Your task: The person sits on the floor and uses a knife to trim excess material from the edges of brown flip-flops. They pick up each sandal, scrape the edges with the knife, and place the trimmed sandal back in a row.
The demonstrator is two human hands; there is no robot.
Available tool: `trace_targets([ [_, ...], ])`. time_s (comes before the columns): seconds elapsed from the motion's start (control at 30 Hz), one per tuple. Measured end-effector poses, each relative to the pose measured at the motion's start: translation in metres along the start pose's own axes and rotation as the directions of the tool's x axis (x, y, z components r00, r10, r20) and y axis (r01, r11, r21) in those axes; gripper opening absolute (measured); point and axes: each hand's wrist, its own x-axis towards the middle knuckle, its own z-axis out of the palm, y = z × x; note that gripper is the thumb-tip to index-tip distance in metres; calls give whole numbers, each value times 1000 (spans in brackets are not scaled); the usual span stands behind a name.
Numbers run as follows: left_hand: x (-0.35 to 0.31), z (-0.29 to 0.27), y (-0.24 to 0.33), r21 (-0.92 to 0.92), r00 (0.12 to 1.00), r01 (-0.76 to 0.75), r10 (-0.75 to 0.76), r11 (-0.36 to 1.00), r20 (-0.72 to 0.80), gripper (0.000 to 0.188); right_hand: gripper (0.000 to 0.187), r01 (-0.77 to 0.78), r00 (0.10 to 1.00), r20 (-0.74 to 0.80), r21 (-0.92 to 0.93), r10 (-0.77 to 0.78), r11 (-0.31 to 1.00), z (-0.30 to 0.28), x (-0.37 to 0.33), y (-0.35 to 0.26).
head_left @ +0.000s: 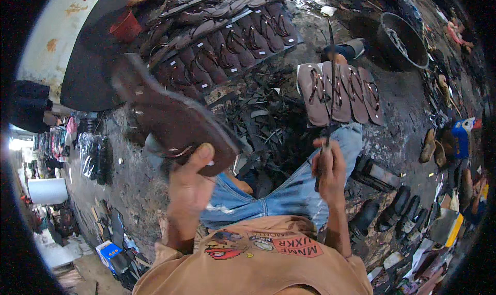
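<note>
- A person in blue jeans (289,204) and a tan shirt (243,266) is low down in front of me, knees apart, both hands up in front of the body.
- The left hand (191,186) is closed around the near end of a dark brown sandal piece (178,122), thumb on top; the piece is raised, tilted and blurred, so I can't tell if it is one sandal or several joined.
- The right hand (329,168) is wrapped around the handle of a long, thin blade (331,47), its tip pointing away from the person.
- Beyond that hand, four brown sandals (338,96) lie side by side.
- Black scraps (263,140) are heaped on the floor (144,191) between the knees.
- Farther off, at left, rows of similar sandals (227,52) lie close together; at right stands a dark tub (385,41).
</note>
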Motion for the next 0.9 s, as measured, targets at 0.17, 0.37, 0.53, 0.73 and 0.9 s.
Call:
trace_targets([
  [0.17,-20,5,-21,-236,942,335,-325,912,82,34,44,91,954,298,-238,-16,967,8,-96,3],
  [0.37,-28,-8,-31,-290,948,312,-277,905,154,29,37,117,936,347,-454,55,883,-6,-130,14],
  [0.53,-29,-23,-44,-169,962,200,-161,965,221,33,39,105,935,340,-529,96,842,1,-89,10],
  [0.73,-41,-29,-43,-54,972,212,-205,976,115,44,33,245,894,448,-490,0,837,48,-26,-15],
  [0.9,-53,-27,-34,138,956,194,-219,971,197,51,18,220,940,272,-31,-204,975,94,15,18],
])
